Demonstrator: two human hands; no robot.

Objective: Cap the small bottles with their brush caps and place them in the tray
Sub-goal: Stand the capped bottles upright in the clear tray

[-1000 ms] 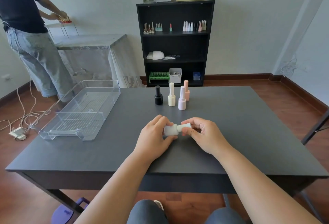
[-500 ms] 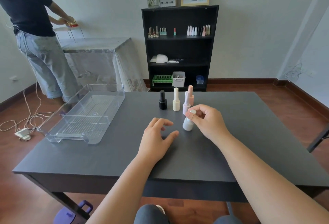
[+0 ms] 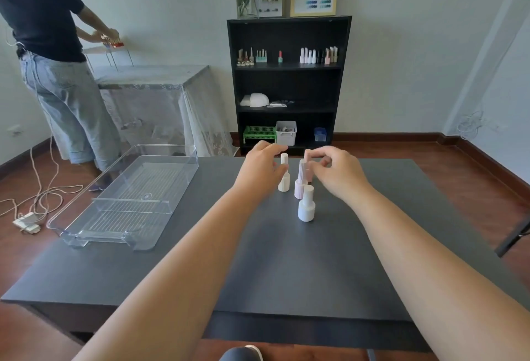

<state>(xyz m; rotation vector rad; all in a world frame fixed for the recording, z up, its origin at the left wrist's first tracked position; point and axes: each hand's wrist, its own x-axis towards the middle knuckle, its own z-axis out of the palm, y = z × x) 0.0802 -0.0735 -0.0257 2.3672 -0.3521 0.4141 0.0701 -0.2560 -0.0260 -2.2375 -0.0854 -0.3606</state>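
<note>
Head-cam view, seated person at a dark table (image 3: 286, 260), both forearms stretched fwd.

Nearest item: a white bottle (image 3: 306, 205), cap on, standing upright by itself in the table's middle, nobody touching it. Half a sec ago the right hand was setting it down by the cap; a sec ago both hands held it sideways, bottle in left, cap in right. So this one looks capped and parked, but it isn't in the tray yet.

Just behind it: a pale pink bottle (image 3: 300, 182) w/ ribbed cap, then a cream bottle (image 3: 284, 174) to its left, both upright.

Left hand (image 3: 262, 170) has moved up from resting flat on the table; it's now right beside the cream bottle, fingers arched loosely over, thumb near the bottle's body. Contact unclear; no firm grip visible. The black bottle seen earlier is hidden, prob. behind this hand.

Right hand (image 3: 335, 172) has let go and reached past, fingers curled loosely near the peach bottle (image 3: 307, 160), mostly hidden; can't tell if it pinches anything.

Clear plastic tray (image 3: 177, 165) sits far left on the table, well apart from the bottles, nothing in it.

Likely next: pick another bottle to cap.
</note>
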